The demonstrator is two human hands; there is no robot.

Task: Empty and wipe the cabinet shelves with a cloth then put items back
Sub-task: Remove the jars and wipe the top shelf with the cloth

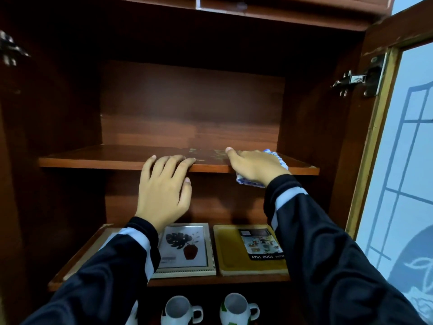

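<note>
A bare brown wooden shelf (98,158) spans the open cabinet at chest height, with a faint leaf pattern near its front right. My left hand (164,193) rests its fingertips over the shelf's front edge, fingers fairly straight. My right hand (254,166) lies flat on a blue and white cloth (278,158), pressing it onto the right part of the shelf; a corner of the cloth hangs below the edge. On the shelf below lie a framed leaf picture (187,252) and a yellow food tray (232,254) with a label.
Two white mugs (180,310) (239,308) stand on the lowest visible shelf. The cabinet door (398,160) with frosted patterned glass stands open at the right, its hinge (356,80) on the frame. Dark cabinet walls close in left and right.
</note>
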